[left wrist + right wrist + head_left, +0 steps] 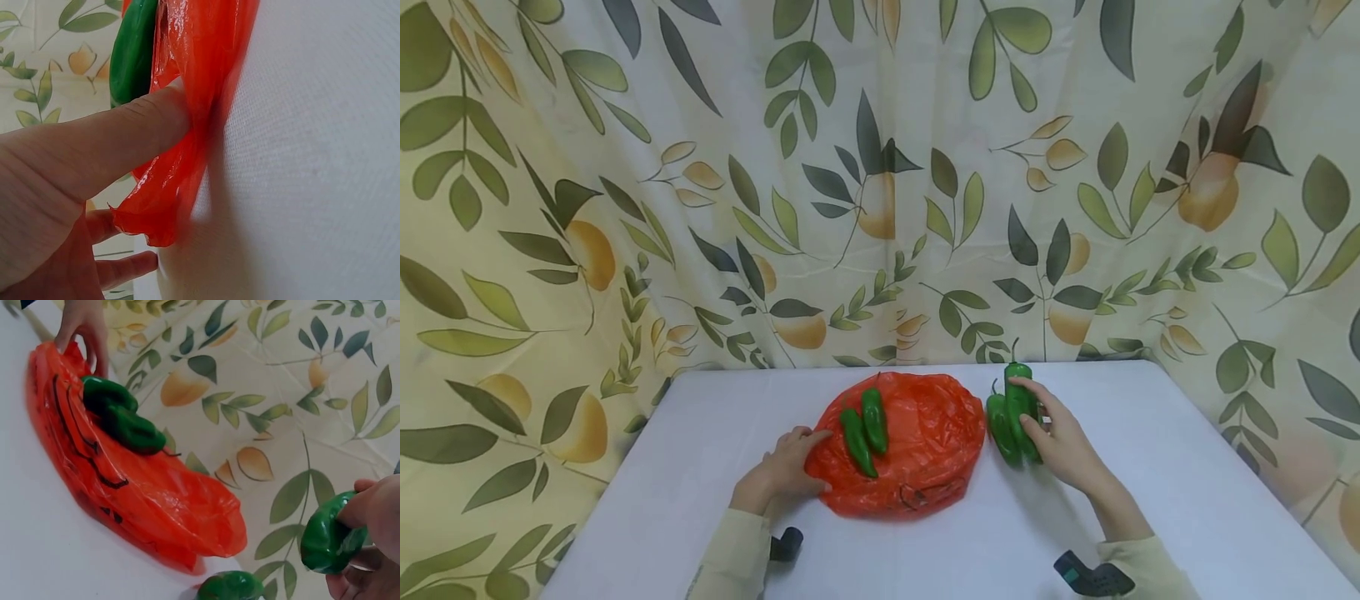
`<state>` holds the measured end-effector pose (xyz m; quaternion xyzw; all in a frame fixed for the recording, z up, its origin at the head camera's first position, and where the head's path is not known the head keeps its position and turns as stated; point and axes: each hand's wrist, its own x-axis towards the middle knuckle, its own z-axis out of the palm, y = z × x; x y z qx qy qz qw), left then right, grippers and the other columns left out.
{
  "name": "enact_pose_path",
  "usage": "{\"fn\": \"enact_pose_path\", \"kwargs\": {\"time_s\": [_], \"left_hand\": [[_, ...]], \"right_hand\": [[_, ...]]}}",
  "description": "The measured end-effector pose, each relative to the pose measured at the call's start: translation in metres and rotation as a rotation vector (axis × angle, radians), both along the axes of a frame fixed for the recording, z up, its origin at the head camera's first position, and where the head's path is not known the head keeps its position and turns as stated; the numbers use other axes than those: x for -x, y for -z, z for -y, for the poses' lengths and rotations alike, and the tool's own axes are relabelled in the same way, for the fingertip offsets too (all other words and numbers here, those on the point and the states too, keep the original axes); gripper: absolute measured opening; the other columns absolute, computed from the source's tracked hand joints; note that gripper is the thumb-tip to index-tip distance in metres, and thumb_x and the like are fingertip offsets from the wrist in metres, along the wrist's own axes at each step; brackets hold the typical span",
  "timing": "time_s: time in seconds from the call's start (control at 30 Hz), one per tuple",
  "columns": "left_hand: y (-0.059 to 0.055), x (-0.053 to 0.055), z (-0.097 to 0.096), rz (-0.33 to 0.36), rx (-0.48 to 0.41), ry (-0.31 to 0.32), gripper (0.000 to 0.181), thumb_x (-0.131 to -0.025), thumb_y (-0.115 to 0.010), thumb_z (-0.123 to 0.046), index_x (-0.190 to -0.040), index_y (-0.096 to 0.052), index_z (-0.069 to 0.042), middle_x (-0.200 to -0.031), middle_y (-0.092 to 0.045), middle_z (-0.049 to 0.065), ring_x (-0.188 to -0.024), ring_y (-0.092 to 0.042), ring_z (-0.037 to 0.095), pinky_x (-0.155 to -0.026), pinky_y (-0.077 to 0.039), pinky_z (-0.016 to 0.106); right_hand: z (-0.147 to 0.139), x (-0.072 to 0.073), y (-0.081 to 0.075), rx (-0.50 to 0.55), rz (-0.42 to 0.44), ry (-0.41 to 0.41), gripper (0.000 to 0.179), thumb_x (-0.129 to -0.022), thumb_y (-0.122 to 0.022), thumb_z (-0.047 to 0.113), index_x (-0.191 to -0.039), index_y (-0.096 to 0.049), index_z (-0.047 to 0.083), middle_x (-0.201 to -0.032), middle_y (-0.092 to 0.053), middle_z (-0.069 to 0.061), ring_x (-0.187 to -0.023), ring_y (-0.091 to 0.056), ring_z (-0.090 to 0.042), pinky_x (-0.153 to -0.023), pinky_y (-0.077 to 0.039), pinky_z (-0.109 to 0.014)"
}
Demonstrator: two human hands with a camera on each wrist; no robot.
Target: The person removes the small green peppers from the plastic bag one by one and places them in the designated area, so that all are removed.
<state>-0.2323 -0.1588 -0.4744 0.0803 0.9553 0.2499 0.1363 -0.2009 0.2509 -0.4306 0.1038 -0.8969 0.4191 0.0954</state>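
Your right hand (1063, 442) grips a green pepper (1019, 404) — your left hand (786, 471), fingers straight, presses the orange bag (925, 442) edge on the table (1187, 467).

The head camera looks forward and down across the white table (1187, 467). The left wrist camera sits very close against the orange plastic bag (206, 75). The right wrist camera, near table level, faces that same bag (144, 487) sideways.
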Motion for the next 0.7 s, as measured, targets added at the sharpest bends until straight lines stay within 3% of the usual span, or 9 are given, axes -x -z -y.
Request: {"fn": "enact_pose_path", "kwargs": {"time_s": [0.13, 0.43, 0.7], "left_hand": [[0.001, 0.002, 0.0, 0.002, 0.002, 0.002, 0.082, -0.076, -0.089, -0.028, -0.148, -0.051, -0.026, -0.151, -0.043, 0.014, -0.139, -0.039, 0.037, -0.109, -0.034, 0.076], [0.0, 0.002, 0.0, 0.006, 0.002, -0.002, 0.082, -0.076, -0.088, -0.027, -0.148, -0.05, -0.027, -0.152, -0.043, 0.014, -0.14, -0.038, 0.038, -0.11, -0.032, 0.077], [0.001, 0.001, -0.001, 0.001, -0.003, 0.007, 0.081, -0.075, -0.089, -0.027, -0.147, -0.051, -0.025, -0.149, -0.045, 0.014, -0.138, -0.04, 0.037, -0.109, -0.032, 0.077]], "right_hand": [[-0.006, 0.002, 0.0, 0.0, -0.01, 0.022, 0.055, -0.101, -0.048, -0.002, -0.153, -0.037, 0.012, -0.153, -0.038, -0.033, -0.123, -0.054, -0.055, -0.089, -0.059, -0.059], [-0.016, 0.004, 0.002, 0.026, 0.006, 0.069, 0.057, -0.101, -0.046, -0.004, -0.155, -0.036, 0.011, -0.154, -0.034, -0.035, -0.124, -0.053, -0.058, -0.088, -0.059, -0.059], [-0.029, 0.009, 0.01, 0.035, 0.072, 0.093, 0.062, -0.097, -0.043, -0.007, -0.156, -0.035, 0.011, -0.154, -0.032, -0.037, -0.123, -0.051, -0.063, -0.076, -0.063, -0.045]]}}
